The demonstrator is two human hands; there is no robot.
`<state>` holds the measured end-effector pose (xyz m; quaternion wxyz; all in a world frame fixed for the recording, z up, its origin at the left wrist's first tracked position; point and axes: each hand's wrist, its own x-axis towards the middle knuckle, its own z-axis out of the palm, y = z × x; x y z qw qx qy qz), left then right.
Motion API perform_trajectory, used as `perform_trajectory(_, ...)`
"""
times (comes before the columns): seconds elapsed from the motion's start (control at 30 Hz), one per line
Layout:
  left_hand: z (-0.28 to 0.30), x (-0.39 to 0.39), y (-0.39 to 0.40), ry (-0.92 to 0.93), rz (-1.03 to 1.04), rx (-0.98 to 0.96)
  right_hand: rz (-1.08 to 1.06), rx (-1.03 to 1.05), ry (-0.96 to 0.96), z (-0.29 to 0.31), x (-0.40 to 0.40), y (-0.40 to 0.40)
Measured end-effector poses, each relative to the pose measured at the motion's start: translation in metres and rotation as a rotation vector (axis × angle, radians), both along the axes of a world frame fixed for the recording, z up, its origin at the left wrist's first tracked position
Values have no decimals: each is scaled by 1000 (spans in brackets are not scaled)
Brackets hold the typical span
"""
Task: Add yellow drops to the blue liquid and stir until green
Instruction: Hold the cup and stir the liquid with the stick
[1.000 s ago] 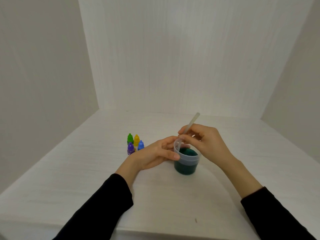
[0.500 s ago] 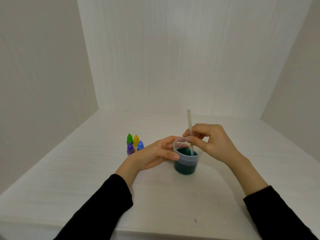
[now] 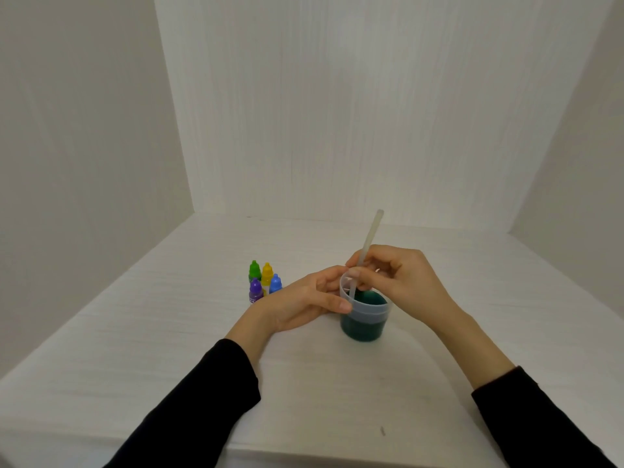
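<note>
Centrally, cup (image 3: 365, 315) of green liquid (image 3: 371, 297) between hands: left (image 3: 300, 304) gripping rim, right (image 3: 401, 278) pinching stirrer (image 3: 368, 243).

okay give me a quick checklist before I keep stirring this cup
1. Left hand steadying the cup: ok, fingers on its rim side.
2. Right hand gripping the stick: ok.
3. Stick tip in the liquid: cannot tell, the tip is hidden.
4. Colour green throughout: cannot tell, it looks dark teal-green.
5. Bottles clear of the cup: ok, upright and capped behind the left hand.
6. Spills on the table: ok, none visible.
</note>
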<state>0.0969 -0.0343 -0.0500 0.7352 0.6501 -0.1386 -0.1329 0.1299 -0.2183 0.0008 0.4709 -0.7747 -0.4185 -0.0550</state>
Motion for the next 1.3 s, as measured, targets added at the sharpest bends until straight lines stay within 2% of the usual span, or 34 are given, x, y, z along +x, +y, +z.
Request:
perform_trajectory(0.3,-4,4,2,43,16,0,-168,-127,-176,2,7,-2)
perform_trajectory(0.53,-2,3,1,25,3,1,-113,-142,-229,6,9,-14)
perform_trajectory(0.67,-1,2,2,21,-2,-10,-58,-108,-179,7,6,-13)
perform_trajectory(0.93,-3,3,3,1,13,21,76,-5,87,6,0,-10)
perform_trajectory(1.1,-2,2,2,18,12,11,57,-144,46,8,5,-12)
perform_trajectory(1.3,-3,3,2,19,11,4,-29,-218,-81,6,9,-10)
